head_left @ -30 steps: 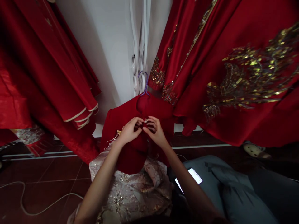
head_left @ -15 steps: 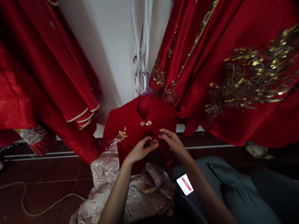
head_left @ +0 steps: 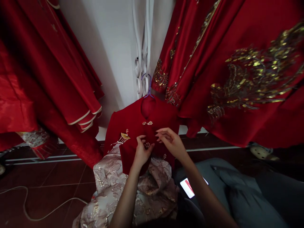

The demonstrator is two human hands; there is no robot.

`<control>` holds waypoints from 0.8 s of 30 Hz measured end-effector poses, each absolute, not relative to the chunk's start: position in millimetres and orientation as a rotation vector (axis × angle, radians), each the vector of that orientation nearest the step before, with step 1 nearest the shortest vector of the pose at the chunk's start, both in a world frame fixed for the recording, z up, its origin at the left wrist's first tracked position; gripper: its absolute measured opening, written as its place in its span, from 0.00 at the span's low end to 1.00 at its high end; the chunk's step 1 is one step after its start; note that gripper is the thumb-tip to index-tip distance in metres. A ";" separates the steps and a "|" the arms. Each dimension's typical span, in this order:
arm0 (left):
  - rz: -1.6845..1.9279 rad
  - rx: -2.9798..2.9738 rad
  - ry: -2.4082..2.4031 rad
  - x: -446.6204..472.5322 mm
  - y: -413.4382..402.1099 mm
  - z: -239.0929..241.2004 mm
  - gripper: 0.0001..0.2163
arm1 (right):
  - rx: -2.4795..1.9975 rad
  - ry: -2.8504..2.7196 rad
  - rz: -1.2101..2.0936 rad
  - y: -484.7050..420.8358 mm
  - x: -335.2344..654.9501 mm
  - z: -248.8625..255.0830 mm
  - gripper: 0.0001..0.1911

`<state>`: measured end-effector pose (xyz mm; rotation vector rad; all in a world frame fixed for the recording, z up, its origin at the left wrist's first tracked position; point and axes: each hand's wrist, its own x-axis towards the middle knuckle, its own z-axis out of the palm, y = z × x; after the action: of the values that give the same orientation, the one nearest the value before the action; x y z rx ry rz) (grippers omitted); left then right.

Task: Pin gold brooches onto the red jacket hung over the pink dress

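Note:
A small red jacket hangs on a purple hanger in front of me. It has pearl clasp buttons down the front and a gold tassel brooch. My left hand pinches the jacket's front edge beside a lower pearl button. My right hand has its fingers curled on the opposite edge of the jacket's opening. A pale brocade skirt hangs below the jacket.
Long red gowns hang left and right, the right one with gold sequin embroidery. A white wall lies between them. A lit phone rests on grey cushions. A white cable runs over the dark red tile floor.
Both hands dropped from the top clasp near the collar to a lower button on the jacket's front. The top clasp now shows fastened. The phone screen changed from white to red.

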<state>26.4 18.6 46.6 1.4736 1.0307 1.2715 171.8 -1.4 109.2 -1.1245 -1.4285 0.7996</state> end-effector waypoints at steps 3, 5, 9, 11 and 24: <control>1.218 1.526 1.086 23.3 15.7 49.9 0.12 | -1.163 -1.435 0.796 -1.8 175.2 105.2 0.12; 1.314 1.482 1.192 17.8 14.6 57.3 0.13 | -1.191 -1.452 0.827 -1.7 168.5 99.9 0.12; 1.638 1.300 1.339 9.6 13.9 70.5 0.15 | -1.172 -1.467 0.858 1.6 135.6 89.6 0.15; 1.708 1.266 1.353 7.4 13.8 71.6 0.15 | -1.162 -1.472 0.819 3.9 117.6 86.7 0.16; 1.764 1.362 1.471 -14.8 26.1 51.4 0.13 | -1.224 -1.493 0.587 23.4 79.3 65.4 0.07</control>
<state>-14.8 26.1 51.4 1.3625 1.4708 1.7640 79.3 23.4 65.4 -1.2243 -1.4926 0.5868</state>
